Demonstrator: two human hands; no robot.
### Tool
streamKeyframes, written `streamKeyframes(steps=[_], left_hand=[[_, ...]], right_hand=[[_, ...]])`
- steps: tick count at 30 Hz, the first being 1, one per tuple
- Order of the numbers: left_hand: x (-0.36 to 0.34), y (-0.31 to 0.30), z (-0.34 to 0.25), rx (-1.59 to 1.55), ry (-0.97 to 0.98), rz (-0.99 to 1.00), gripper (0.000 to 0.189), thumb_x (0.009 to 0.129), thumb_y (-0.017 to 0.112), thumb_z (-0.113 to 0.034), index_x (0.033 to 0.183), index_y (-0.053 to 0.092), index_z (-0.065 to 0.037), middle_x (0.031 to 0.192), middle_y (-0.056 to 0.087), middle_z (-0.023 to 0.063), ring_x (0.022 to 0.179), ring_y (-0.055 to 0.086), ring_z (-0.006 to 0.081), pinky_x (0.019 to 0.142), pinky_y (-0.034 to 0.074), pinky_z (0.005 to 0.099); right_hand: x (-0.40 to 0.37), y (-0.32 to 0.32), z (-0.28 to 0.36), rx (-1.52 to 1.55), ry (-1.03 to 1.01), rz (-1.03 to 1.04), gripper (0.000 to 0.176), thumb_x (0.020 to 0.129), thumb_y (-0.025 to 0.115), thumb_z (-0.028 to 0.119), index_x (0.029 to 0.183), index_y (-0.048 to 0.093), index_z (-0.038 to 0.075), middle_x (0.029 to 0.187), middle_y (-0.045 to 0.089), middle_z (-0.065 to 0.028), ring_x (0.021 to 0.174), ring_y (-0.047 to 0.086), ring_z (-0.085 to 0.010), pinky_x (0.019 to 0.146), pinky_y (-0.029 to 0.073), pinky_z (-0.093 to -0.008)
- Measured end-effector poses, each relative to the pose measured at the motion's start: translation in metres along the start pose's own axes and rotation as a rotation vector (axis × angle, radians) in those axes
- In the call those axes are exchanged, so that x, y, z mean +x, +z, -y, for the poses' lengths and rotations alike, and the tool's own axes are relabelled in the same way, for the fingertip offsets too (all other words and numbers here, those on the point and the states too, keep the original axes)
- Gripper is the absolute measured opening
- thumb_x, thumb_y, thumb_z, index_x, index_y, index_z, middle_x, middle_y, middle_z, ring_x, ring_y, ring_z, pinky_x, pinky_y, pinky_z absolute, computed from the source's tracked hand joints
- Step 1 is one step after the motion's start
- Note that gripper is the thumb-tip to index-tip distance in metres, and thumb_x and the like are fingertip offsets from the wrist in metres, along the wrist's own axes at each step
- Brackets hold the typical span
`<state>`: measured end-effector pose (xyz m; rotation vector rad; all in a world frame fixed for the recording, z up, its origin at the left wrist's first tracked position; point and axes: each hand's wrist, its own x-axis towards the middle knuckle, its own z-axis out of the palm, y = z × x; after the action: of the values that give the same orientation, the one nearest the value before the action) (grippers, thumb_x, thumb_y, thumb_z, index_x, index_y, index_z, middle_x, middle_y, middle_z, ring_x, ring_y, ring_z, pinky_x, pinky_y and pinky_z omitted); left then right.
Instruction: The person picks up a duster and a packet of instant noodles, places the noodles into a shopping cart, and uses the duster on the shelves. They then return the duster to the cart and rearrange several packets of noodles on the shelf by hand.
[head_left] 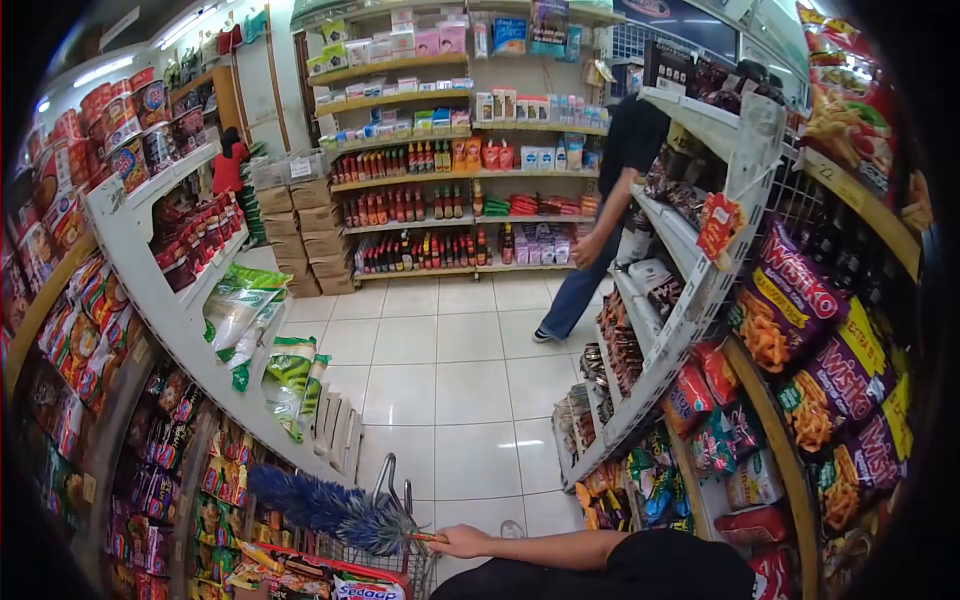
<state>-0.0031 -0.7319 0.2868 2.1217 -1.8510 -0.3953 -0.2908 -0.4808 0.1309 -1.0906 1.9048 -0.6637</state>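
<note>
My right hand (465, 541) is closed around the short handle of a blue feather duster (335, 508). The duster points left, its fluffy head in front of the noodle shelf and over a wire shopping cart (388, 555). At the bottom, a red-edged Sedaap noodle pack (365, 588) lies close below the duster. Beside it are more noodle packets (285, 565). A skin-toned patch near the bottom left edge could be part of my left hand, but it is too cut off to make out its fingers.
Packed snack shelves (765, 385) rise on the right and noodle shelves (130, 400) on the left. A tiled aisle (435, 400) runs ahead to a shelf of bottles (415, 205). A person in jeans (585, 290) stands at the right shelf end. Stacked cartons (305, 235) stand at the back left.
</note>
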Motion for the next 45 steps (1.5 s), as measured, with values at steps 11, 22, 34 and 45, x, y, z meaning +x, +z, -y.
streamKeyframes(steps=[11,22,34,45], left_hand=[[0.002,0.03,0.059,-0.125,-0.016,-0.1,0.06,0.07,0.07,-0.038,0.115,0.045,-0.007,0.085,0.063,0.0202,0.08,0.062,0.0365,0.068,0.048,0.045],[-0.018,0.012,0.074,-1.022,-0.154,-0.137,0.051,0.082,0.061,-0.017,0.126,0.039,-0.004,0.109,0.059,0.0113,0.096,0.059,0.022,0.082,0.047,0.0367],[-0.092,-0.048,0.105,-2.229,-0.015,-0.231,0.068,0.089,0.022,-0.063,0.13,0.039,-0.012,0.124,0.051,0.0075,0.114,0.048,0.0285,0.094,0.038,0.0518],[-0.234,-0.04,0.188,-1.952,0.027,-0.854,0.064,0.087,0.037,-0.06,0.126,0.045,-0.009,0.122,0.053,0.0088,0.11,0.052,0.0248,0.097,0.04,0.0389]], right_hand=[[-0.064,-0.043,0.042,-0.152,-0.066,-0.333,0.035,0.085,0.058,0.026,0.066,0.051,-0.001,0.052,0.042,-0.0042,0.052,0.037,-0.0104,0.048,0.032,-0.0331],[-0.056,-0.058,0.052,0.002,-0.251,-0.227,0.027,0.089,0.056,0.021,0.071,0.049,0.002,0.054,0.036,0.0037,0.05,0.031,-0.0047,0.044,0.024,-0.025],[-0.042,-0.095,0.16,-0.37,-0.962,-0.04,0.033,0.08,0.06,0.003,0.113,0.058,0.002,0.073,0.06,-0.0166,0.058,0.057,-0.0265,0.056,0.045,-0.0322],[-0.033,-0.048,0.191,-0.366,-1.3,0.452,0.03,0.08,0.061,0.008,0.11,0.059,0.006,0.07,0.06,-0.0175,0.057,0.059,-0.0288,0.055,0.046,-0.0347]])
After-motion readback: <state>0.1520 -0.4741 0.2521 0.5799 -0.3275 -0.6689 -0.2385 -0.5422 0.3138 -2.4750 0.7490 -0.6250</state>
